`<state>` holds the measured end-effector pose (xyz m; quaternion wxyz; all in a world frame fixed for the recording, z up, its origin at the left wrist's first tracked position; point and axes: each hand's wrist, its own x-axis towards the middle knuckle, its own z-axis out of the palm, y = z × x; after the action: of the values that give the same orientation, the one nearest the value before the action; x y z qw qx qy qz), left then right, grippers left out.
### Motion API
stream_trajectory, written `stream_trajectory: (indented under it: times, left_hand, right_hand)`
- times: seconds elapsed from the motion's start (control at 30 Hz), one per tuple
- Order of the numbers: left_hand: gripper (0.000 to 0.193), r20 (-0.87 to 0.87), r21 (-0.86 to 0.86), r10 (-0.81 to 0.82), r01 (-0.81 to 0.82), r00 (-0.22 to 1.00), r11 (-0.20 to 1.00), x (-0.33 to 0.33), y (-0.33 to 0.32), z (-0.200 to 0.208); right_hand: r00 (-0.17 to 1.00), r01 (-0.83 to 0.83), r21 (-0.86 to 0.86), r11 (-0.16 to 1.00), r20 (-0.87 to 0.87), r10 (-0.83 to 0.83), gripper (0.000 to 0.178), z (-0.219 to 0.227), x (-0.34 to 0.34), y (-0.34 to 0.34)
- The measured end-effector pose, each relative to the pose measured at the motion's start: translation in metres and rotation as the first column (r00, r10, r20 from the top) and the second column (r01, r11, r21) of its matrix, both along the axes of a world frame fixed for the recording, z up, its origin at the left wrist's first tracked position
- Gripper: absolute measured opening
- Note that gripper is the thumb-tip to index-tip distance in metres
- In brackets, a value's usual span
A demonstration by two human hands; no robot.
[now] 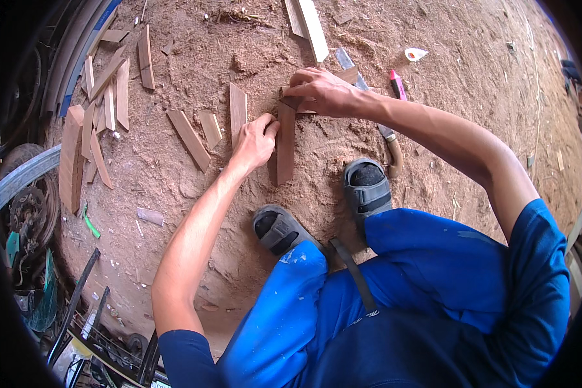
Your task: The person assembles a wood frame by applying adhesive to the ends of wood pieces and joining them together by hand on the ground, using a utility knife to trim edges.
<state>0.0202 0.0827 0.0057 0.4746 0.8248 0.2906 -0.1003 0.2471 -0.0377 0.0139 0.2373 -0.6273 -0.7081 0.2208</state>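
Observation:
A brown wooden block (286,145) lies on the sawdust in front of me, its near end pointing toward my feet. My right hand (323,92) comes over its far end, fingers closed on a small dark wood piece (292,101) there. On the block's left side is my left hand (255,140), with thumb and fingers pinched together; what they hold, if anything, is hidden. Just beyond that hand stretches a flat wooden strip (238,107). Partly under my right hand and forearm lies a hand saw (345,59), whose curved wooden handle (394,156) shows near my right foot.
Several wood offcuts (123,94) are heaped at the left, beside a thicker plank (70,158). A pink marker (398,84) and a white-and-red nozzle-shaped thing (415,54) lie beyond my right forearm. Metal parts and a wheel (29,216) crowd the left edge.

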Motion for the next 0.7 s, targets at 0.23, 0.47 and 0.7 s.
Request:
stream_trajectory:
  times: [0.23, 0.47, 0.7]
  left_hand:
    - [0.023, 0.054, -0.17, 0.18, -0.169, 0.982, 0.971, -0.001, -0.004, -0.006]
    - [0.026, -0.031, -0.347, 0.28, -0.273, 0.959, 0.897, 0.013, 0.005, -0.005]
    - [0.034, -0.077, -0.502, 0.434, -0.411, 0.898, 0.761, 0.01, 0.007, 0.018]
  right_hand:
    - [1.0, -0.009, -0.04, 0.999, -0.03, 0.008, 0.043, 0.01, -0.005, -0.001]
    - [1.0, -0.008, -0.065, 0.998, -0.028, 0.006, 0.043, 0.003, -0.015, -0.01]
    - [1.0, -0.005, -0.009, 1.0, -0.026, 0.005, 0.041, 0.014, -0.021, -0.007]
